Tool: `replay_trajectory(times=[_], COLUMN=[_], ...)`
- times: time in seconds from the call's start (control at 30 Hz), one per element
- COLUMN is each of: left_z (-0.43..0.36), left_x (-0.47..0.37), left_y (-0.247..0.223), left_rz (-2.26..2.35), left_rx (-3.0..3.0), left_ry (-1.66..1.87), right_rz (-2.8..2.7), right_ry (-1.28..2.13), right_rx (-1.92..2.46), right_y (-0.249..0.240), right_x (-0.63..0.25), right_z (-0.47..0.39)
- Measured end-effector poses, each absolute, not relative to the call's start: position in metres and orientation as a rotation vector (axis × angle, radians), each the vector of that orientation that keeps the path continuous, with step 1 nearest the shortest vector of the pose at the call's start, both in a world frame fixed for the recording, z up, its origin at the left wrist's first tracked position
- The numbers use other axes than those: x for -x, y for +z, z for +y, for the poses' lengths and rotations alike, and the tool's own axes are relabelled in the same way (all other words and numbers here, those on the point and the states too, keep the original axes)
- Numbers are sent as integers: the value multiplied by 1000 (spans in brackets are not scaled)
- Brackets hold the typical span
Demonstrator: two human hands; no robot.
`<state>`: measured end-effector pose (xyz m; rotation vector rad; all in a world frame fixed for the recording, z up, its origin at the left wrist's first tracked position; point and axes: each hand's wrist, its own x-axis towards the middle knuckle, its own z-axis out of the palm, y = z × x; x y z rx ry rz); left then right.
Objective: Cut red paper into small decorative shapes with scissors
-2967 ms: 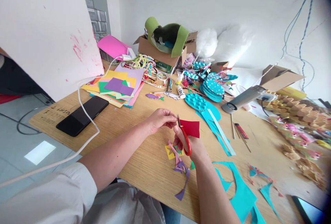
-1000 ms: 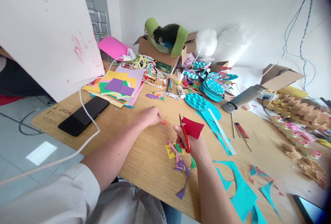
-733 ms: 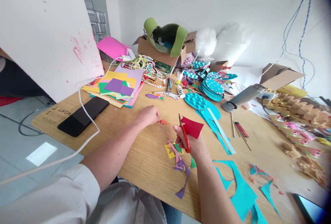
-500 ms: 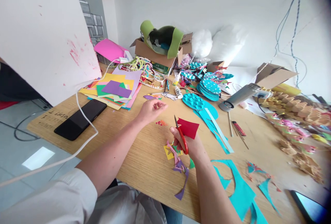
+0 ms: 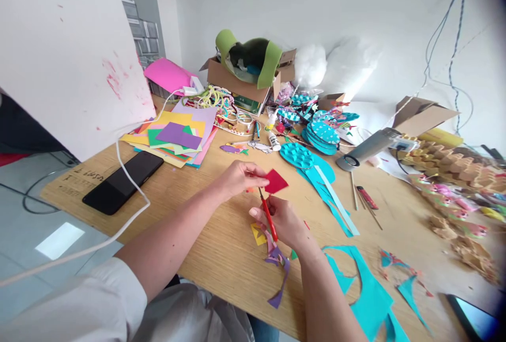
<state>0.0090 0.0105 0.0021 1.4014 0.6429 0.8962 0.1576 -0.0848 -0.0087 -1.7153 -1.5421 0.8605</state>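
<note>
Pinched in the fingers of my left hand (image 5: pixel 242 177) is a small piece of red paper (image 5: pixel 276 181). My right hand (image 5: pixel 285 219) is closed on a pair of scissors (image 5: pixel 269 220) with red handles, their blades pointing up toward the paper's lower left edge. Whether the blades touch the paper I cannot tell. Tiny red and orange bits are partly hidden behind the hands. Below the right hand lie purple paper scraps (image 5: pixel 281 279) and a yellow scrap (image 5: pixel 259 234).
A stack of coloured paper (image 5: pixel 177 139) and a black phone (image 5: pixel 122 183) with a white cable (image 5: pixel 136 189) across it lie left. Turquoise offcuts (image 5: pixel 367 289) lie at right front. A white glue bottle (image 5: pixel 273 140), a metal flask (image 5: pixel 369 148) and a cardboard box (image 5: pixel 237 76) stand behind.
The red paper has passed from my right hand to my left. My left hand has moved right to meet it, and the scissors have turned up toward the paper.
</note>
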Motion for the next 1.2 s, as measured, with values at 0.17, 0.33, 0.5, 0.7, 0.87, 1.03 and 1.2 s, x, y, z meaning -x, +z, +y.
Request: replay_trajectory(times=[0.17,0.33,0.5,0.7,0.87,1.03,1.2], left_z=[18,18,12,3,-3,-5,-3], left_x=[-11,-11,-16,-22,-26,-27,-26], left_y=[-2,1,3,3,0,-3,-4], left_rz=[746,783,740,630,571,548,575], left_rx=[-779,-636,-652,-667,-625,-630,-623], left_ry=[1028,1044,1020,951,866,822,828], right_rz=[-1592,-1477,-1262,-1166,-1171,-1138,-1098], right_ry=[905,1012,990,635,482,567,633], right_rx=[1693,1671,1580,1496,1398,1393,1367], right_y=[-3,2,7,1,-5,-6,-4], right_x=[-156,-151,-150,-152,-154,-155,-158], right_z=[-83,-83,-83,-79,-75,-74,-74])
